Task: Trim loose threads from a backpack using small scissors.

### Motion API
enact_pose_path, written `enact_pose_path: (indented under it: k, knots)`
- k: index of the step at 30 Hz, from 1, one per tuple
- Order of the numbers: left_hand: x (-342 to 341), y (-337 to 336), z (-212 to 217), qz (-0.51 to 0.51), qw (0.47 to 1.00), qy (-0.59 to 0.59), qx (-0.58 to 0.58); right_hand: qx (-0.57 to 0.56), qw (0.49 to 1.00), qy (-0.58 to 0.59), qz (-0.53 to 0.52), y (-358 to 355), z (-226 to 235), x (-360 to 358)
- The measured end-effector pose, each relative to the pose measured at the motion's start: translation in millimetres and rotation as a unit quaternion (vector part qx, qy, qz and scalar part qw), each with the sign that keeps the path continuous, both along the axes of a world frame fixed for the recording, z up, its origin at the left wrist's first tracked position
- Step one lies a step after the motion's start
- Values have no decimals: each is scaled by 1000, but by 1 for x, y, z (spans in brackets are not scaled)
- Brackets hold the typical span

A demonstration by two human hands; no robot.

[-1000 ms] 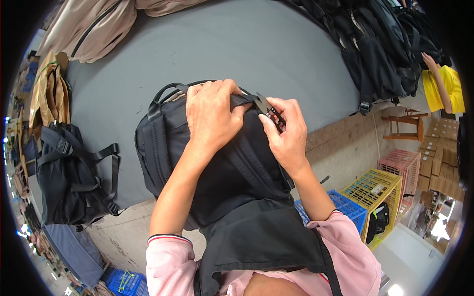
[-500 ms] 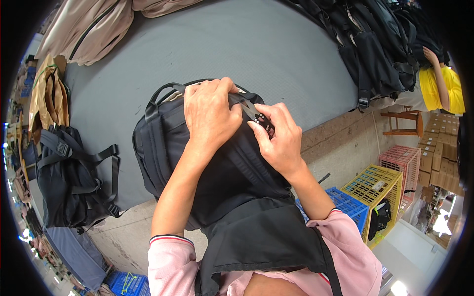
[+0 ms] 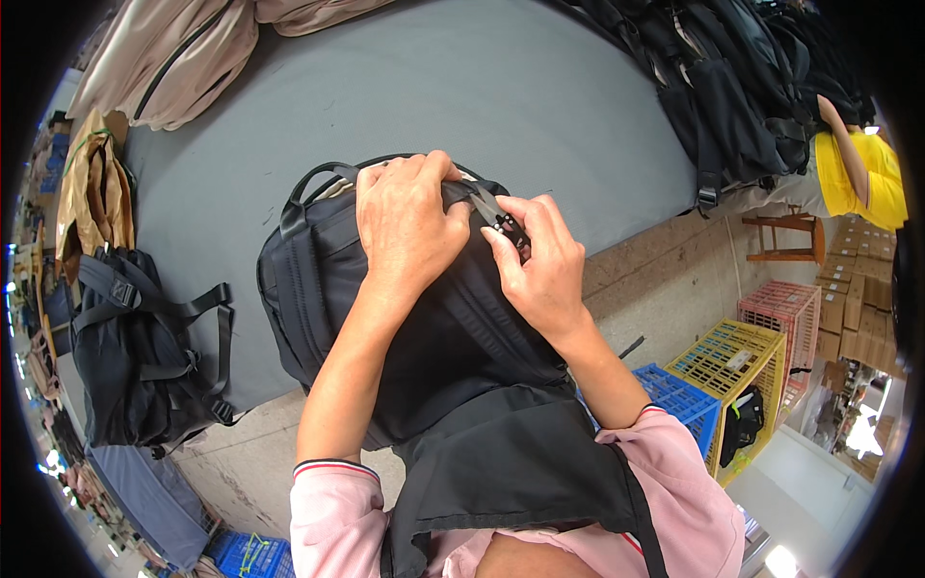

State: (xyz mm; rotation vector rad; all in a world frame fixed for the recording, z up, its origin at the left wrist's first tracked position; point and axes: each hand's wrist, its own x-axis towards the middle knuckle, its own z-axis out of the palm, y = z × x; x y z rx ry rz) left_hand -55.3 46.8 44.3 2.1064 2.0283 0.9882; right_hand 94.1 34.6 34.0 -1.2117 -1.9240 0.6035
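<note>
A black backpack [image 3: 414,356] leans at the table's near edge, against my front, its top handle loop [image 3: 306,193] standing up at the left. My left hand [image 3: 409,217] is closed over the bag's top edge, fingers curled to the far side and gripping the fabric. In my right hand [image 3: 544,260] is a small pair of thread snips [image 3: 509,229] with black handles. Their metal blades point up and left, at the bag's top edge beside my left thumb. What lies between the blade tips cannot be made out.
Beige bags [image 3: 183,58] lie at the far left of the grey table [image 3: 453,87]. Another black backpack [image 3: 145,347] hangs over the left edge, and several black bags [image 3: 732,116] pile up at right. Plastic crates [image 3: 727,361], a wooden stool [image 3: 788,238] and a person in yellow [image 3: 858,173] are beyond.
My right hand and the snips have shifted slightly left and up, closer to my left hand. My left hand keeps its grip on the bag.
</note>
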Motion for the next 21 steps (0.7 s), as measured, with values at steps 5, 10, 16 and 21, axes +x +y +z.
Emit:
enact_pose_path:
  k: [5, 10, 16, 21]
  knots:
    - [0, -1, -1, 2, 1000, 1, -4, 14, 1000, -21, 0, 1, 3, 1]
    - [0, 0, -1, 2, 1000, 2, 0, 75, 993, -89, -4, 1, 7, 1]
    - [0, 1, 0, 1, 1000, -9, 4, -48, 995, 92, 5, 8, -3, 4]
    - [2, 1, 4, 3, 999, -18, -31, -62, 991, 121, -7, 1, 7, 7]
